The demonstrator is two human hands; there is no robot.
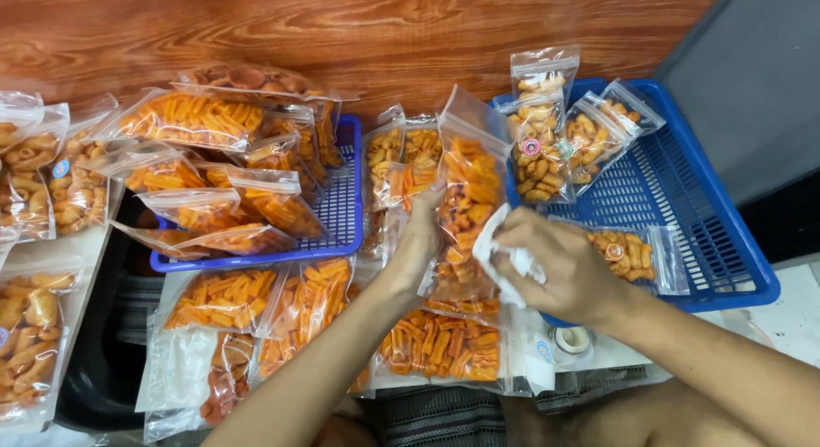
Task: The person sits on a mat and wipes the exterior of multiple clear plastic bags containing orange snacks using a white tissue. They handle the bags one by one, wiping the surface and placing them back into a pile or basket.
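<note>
Head view: your left hand (424, 233) grips an upright clear bag of orange snacks (465, 209), fingers closed on it; your right hand (559, 272) clutches a white cloth (504, 259) against it.

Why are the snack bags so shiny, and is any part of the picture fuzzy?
In the head view, light from above bounces off the clear plastic, making white glare on the bag of orange snacks held by the left hand. The right hand and its white cloth look slightly soft. The blue basket edges bend a little near the frame's side.
</note>
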